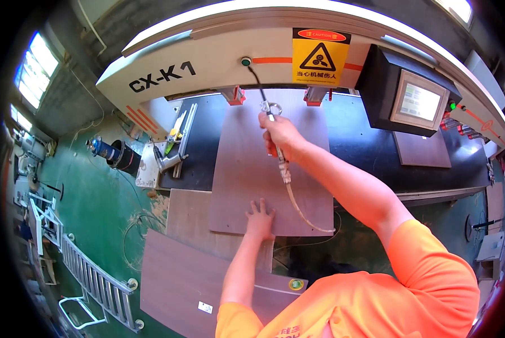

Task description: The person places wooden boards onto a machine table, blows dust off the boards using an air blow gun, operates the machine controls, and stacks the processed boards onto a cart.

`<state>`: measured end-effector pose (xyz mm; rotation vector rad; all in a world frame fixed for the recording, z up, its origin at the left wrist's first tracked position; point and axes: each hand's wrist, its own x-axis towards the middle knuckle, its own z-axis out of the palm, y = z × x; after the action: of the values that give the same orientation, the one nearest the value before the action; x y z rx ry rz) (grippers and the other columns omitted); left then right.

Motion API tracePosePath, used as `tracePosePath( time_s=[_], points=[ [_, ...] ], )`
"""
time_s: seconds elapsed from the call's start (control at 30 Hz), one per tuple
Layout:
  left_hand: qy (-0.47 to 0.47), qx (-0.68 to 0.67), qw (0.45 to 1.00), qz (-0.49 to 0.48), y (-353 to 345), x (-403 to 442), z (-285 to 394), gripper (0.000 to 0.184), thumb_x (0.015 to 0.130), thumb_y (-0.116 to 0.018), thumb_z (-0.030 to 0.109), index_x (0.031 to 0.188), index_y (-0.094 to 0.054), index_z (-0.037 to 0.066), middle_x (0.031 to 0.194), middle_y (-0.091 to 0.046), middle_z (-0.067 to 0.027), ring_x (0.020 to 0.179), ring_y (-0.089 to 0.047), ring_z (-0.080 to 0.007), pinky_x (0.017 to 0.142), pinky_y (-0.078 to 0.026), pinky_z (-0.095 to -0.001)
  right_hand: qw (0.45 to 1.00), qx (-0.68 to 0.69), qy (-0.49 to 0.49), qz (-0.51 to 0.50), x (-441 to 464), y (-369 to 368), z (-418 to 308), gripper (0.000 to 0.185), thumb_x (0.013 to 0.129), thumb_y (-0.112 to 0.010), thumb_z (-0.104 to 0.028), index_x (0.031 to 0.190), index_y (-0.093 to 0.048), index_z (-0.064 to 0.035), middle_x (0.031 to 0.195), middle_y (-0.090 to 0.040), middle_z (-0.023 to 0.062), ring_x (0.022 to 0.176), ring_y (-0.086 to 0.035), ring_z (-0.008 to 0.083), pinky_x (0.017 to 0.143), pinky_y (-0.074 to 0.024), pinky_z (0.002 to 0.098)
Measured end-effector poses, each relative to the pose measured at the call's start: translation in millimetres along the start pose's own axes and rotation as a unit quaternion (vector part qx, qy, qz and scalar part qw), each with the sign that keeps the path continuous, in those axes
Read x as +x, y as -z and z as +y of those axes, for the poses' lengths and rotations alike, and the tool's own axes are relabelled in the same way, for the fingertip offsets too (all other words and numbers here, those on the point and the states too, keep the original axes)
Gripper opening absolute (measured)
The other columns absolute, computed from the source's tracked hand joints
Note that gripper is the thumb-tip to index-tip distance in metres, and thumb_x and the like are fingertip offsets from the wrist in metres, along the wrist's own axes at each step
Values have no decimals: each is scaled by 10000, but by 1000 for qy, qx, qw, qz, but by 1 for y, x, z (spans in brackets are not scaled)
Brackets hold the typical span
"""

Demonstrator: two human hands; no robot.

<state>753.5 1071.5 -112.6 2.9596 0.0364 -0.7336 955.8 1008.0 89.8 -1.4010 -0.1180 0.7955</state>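
Observation:
My right hand [282,135] is wrapped round an air blow gun [282,163]. Its thin black nozzle reaches up to a round green button [246,61] on the machine's front; the tip appears to touch it. A pale air hose [300,211] curves down from the gun's lower end. With fingers spread, my left hand [258,221] lies flat near the front edge of a brown panel [238,169]. That panel runs back under the beam of the white machine [213,65], below two clamps with red feet.
A touchscreen [418,100] hangs at the right of the beam. Another brown panel [185,276] with a label lies at the lower left. On the black table's left end are a handled tool [171,160] and metal bars. A metal roller stand [97,281] stands on the green floor.

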Motion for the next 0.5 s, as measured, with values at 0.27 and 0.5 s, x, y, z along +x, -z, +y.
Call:
tracePosePath(
  time_s=[0.27,0.5],
  points=[
    [-1,0,1000,-12,2,-1,6,971,552,-868,368,1409,-441,208,1554,-148,-221,1390,-165,-525,1029,-335,-645,1000,18,24,-9,-4,-6,0,349,940,-555,-435,893,-464,-101,596,-473,19,445,-455,149,413,-367,314],
    [2,0,1000,8,-11,1,4,955,554,-853,401,1401,-454,209,1560,-140,-207,1394,-182,-508,1032,-354,-621,981,-187,3,-48,-123,125,112,282,945,-547,-346,962,-587,-68,628,-559,25,485,-507,121,477,-425,292]
  ],
)
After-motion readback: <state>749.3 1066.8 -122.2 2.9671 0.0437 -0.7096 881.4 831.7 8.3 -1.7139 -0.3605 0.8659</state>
